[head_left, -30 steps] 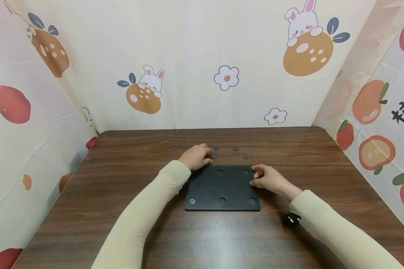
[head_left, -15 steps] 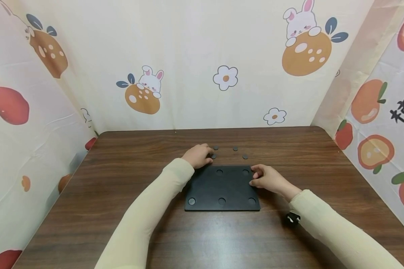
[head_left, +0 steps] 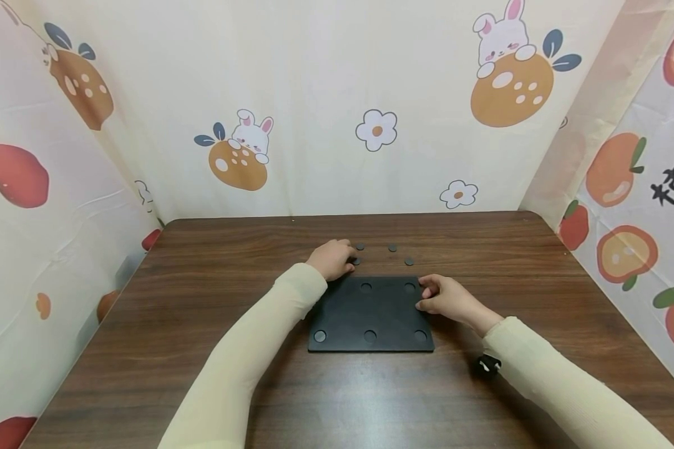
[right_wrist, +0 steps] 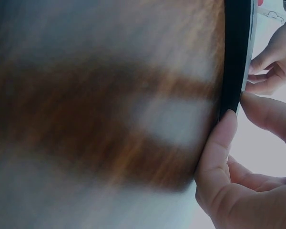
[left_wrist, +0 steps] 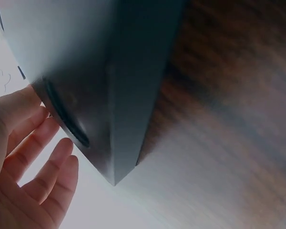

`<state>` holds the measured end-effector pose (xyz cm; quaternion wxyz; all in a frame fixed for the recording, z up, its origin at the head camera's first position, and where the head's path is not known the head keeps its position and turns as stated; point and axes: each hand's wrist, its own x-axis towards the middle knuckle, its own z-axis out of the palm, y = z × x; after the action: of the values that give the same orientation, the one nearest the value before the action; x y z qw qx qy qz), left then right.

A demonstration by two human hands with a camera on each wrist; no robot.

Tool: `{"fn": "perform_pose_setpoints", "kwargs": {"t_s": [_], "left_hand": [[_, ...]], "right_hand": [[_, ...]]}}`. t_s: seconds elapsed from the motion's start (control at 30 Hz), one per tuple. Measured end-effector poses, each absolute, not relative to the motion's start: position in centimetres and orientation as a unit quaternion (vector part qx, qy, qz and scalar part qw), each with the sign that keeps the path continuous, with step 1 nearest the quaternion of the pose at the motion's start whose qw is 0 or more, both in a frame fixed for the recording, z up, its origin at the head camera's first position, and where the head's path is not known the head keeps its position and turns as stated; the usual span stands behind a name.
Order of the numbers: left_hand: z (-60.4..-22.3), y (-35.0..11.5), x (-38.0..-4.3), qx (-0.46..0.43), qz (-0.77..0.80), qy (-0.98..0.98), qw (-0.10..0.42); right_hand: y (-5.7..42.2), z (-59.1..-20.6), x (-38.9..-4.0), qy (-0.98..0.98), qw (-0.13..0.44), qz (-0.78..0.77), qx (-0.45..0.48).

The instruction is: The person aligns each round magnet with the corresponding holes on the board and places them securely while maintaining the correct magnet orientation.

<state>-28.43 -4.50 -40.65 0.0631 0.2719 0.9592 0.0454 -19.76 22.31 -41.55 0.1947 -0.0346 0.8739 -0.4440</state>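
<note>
Flat on the wood-grain tabletop (head_left: 342, 399), between both hands: a black rectangular board (head_left: 371, 312) with round recesses, the near-left one filled by a dark grey seated disc (head_left: 320, 336); far-left corner hidden behind the left sleeve (head_left: 258, 333). Just beyond the board's far edge, four loose discs: near-left disc (head_left: 357, 261), far-left disc (head_left: 360, 247), far-right disc (head_left: 392, 248) and near-right disc (head_left: 409, 261). Around the near-left disc, left hand (head_left: 331, 259), thumb and fingertips close about it; cannot tell grip from mere touch. At the board's right edge, right hand (head_left: 448, 298), pinching with thumb and finger. Behind, pale fabric (head_left: 314, 75) with rabbit, fruit and flower prints.
</note>
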Motion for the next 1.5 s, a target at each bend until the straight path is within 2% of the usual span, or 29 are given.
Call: {"fn": "perform_pose_setpoints", "kwargs": {"t_s": [0.8,1.5], "left_hand": [[-40.68,-5.03,-28.15,0.293,0.076,0.952,0.051],[-40.44,-5.18,-27.87,0.29,0.085,0.95,0.075]], "right_hand": [[22.22,-41.43,-19.73,0.875,0.199,-0.44,-0.03],[22.28,-41.4,-19.64,0.872,0.2,-0.445,-0.03]]}}
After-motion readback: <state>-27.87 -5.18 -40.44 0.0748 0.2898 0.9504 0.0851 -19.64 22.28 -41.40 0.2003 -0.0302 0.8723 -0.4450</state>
